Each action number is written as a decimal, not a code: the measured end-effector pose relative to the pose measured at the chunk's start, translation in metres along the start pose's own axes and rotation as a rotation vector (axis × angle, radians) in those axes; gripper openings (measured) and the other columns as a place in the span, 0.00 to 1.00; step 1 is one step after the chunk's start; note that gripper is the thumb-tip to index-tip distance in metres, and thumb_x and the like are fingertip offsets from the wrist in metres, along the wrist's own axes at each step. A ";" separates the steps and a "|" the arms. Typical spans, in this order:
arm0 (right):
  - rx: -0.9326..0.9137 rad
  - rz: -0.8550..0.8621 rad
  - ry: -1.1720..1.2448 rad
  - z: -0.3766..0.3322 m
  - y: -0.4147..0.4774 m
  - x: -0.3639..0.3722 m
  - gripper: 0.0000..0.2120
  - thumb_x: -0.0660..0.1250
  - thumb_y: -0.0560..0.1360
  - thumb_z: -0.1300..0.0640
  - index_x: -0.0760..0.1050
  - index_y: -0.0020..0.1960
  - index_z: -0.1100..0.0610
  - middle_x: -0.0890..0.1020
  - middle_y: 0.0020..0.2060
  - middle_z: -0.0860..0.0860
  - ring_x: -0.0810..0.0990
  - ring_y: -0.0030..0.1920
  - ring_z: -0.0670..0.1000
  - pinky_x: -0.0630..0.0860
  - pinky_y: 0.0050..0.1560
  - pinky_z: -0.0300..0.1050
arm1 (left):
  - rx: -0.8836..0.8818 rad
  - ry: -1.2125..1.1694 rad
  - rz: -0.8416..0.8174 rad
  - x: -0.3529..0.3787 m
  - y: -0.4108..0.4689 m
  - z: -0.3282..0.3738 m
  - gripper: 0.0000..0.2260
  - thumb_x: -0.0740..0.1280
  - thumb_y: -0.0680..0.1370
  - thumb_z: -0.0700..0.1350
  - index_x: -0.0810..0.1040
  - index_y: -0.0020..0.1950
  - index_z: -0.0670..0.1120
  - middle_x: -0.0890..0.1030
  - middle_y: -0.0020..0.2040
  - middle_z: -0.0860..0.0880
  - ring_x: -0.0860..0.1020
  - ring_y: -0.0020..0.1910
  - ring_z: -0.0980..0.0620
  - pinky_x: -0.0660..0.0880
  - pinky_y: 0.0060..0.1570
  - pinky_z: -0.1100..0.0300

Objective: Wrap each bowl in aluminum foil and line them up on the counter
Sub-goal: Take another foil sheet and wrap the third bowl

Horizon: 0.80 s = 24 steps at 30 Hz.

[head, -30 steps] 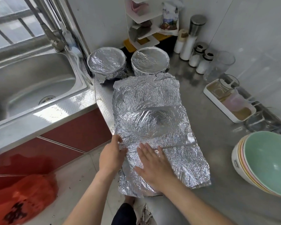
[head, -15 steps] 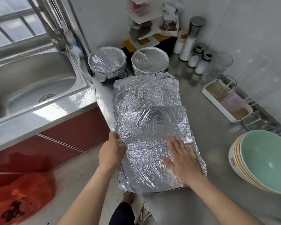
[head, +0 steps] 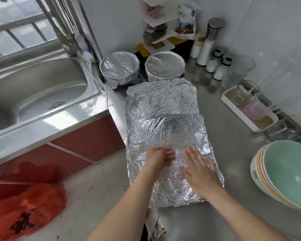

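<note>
Steel tabletop [head: 233, 153], near edge: foil sheet [head: 163, 105] lay crumpled; right hand [head: 198, 169] pressed flat, left hand [head: 159, 156] curled, grip unclear. Smoothing wanted gentle outward strokes.

To your left you have a steel sink [head: 33, 94] with its tap [head: 66, 44] at the back, under a barred window [head: 16, 28]. In the far corner ahead of you stands a white shelf rack [head: 156, 23] holding a printed packet [head: 186, 20]. Just right of it you find a tall steel-capped jar [head: 208, 42], a smaller bottle [head: 197, 46] and two black-lidded shakers [head: 213, 61] near the wall. Past them you see a clear glass [head: 241, 70], then a white tray [head: 238, 115] carrying a see-through jug [head: 254, 108]. Down on the floor [head: 97, 185] at your left lies a red plastic bag [head: 21, 214], below the red cabinet front [head: 87, 138]
</note>
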State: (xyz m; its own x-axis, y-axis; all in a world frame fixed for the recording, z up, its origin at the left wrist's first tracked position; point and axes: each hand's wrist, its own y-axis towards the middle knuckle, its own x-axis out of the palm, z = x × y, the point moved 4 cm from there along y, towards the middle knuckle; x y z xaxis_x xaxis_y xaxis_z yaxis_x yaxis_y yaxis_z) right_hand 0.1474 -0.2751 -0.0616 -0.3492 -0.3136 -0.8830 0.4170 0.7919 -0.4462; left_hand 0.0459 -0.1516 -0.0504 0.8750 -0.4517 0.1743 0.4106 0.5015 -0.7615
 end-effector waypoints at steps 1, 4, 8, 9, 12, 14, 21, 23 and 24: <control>0.000 -0.006 0.009 0.001 0.000 0.000 0.35 0.29 0.72 0.32 0.32 0.76 0.46 0.32 0.74 0.40 0.30 0.74 0.43 0.37 0.74 0.53 | -0.027 -0.034 0.022 -0.009 0.000 0.002 0.14 0.54 0.77 0.26 0.79 0.52 0.34 0.84 0.46 0.38 0.84 0.43 0.44 0.82 0.40 0.58; -0.015 -0.014 0.027 0.006 0.000 -0.001 0.32 0.33 0.76 0.34 0.32 0.76 0.44 0.31 0.73 0.38 0.29 0.73 0.41 0.37 0.74 0.54 | -0.063 -0.098 0.094 -0.037 -0.002 0.007 0.18 0.51 0.75 0.25 0.78 0.54 0.33 0.85 0.45 0.39 0.85 0.43 0.45 0.82 0.38 0.59; -0.023 -0.012 0.019 0.018 -0.001 0.002 0.34 0.25 0.70 0.31 0.31 0.74 0.39 0.31 0.73 0.36 0.28 0.73 0.41 0.37 0.73 0.57 | -0.076 -0.140 0.193 -0.062 -0.003 0.009 0.18 0.50 0.74 0.25 0.78 0.52 0.34 0.84 0.43 0.40 0.84 0.36 0.48 0.78 0.27 0.64; 0.000 -0.009 0.020 0.023 -0.002 0.003 0.35 0.24 0.69 0.31 0.31 0.75 0.39 0.32 0.73 0.36 0.29 0.73 0.41 0.38 0.73 0.58 | -0.077 -0.146 0.206 -0.064 -0.002 0.009 0.18 0.51 0.75 0.26 0.78 0.52 0.34 0.84 0.42 0.41 0.84 0.34 0.49 0.77 0.25 0.65; 0.076 0.009 0.041 0.036 -0.005 0.003 0.35 0.27 0.71 0.30 0.30 0.75 0.42 0.31 0.73 0.36 0.29 0.72 0.39 0.39 0.73 0.58 | -0.082 -0.153 0.226 -0.063 0.000 0.007 0.14 0.54 0.77 0.28 0.78 0.53 0.34 0.85 0.43 0.41 0.83 0.32 0.51 0.77 0.26 0.66; 0.100 0.007 0.055 0.040 -0.007 0.000 0.33 0.32 0.76 0.31 0.29 0.75 0.45 0.31 0.73 0.37 0.29 0.72 0.39 0.38 0.74 0.58 | -0.090 -0.175 0.232 -0.064 -0.001 0.007 0.15 0.53 0.76 0.27 0.78 0.54 0.34 0.84 0.44 0.40 0.84 0.35 0.50 0.77 0.26 0.66; 0.102 -0.026 0.050 0.045 -0.010 -0.008 0.33 0.36 0.77 0.33 0.30 0.76 0.45 0.32 0.73 0.37 0.31 0.72 0.38 0.41 0.74 0.58 | -0.160 -0.094 0.218 -0.070 -0.002 0.011 0.16 0.52 0.77 0.29 0.78 0.52 0.34 0.84 0.43 0.41 0.82 0.37 0.48 0.75 0.22 0.66; 0.097 -0.034 0.028 0.044 -0.008 -0.012 0.32 0.35 0.77 0.34 0.31 0.76 0.46 0.32 0.73 0.38 0.32 0.72 0.38 0.43 0.74 0.60 | -0.149 -0.038 0.221 -0.079 -0.005 0.015 0.13 0.53 0.78 0.30 0.77 0.52 0.35 0.82 0.39 0.42 0.78 0.30 0.52 0.72 0.21 0.68; 0.102 -0.035 0.020 0.045 -0.007 -0.013 0.32 0.35 0.78 0.34 0.32 0.76 0.46 0.33 0.73 0.38 0.33 0.72 0.38 0.44 0.74 0.60 | -0.139 -0.014 0.216 -0.083 -0.005 0.015 0.12 0.53 0.78 0.30 0.77 0.52 0.35 0.81 0.37 0.43 0.75 0.29 0.52 0.70 0.20 0.69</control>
State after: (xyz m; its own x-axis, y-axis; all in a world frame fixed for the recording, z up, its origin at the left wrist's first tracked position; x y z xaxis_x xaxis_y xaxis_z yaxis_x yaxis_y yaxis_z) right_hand 0.1870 -0.3005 -0.0531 -0.3812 -0.3290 -0.8640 0.4871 0.7228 -0.4902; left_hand -0.0247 -0.1057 -0.0511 0.9423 -0.3348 0.0063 0.1757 0.4786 -0.8603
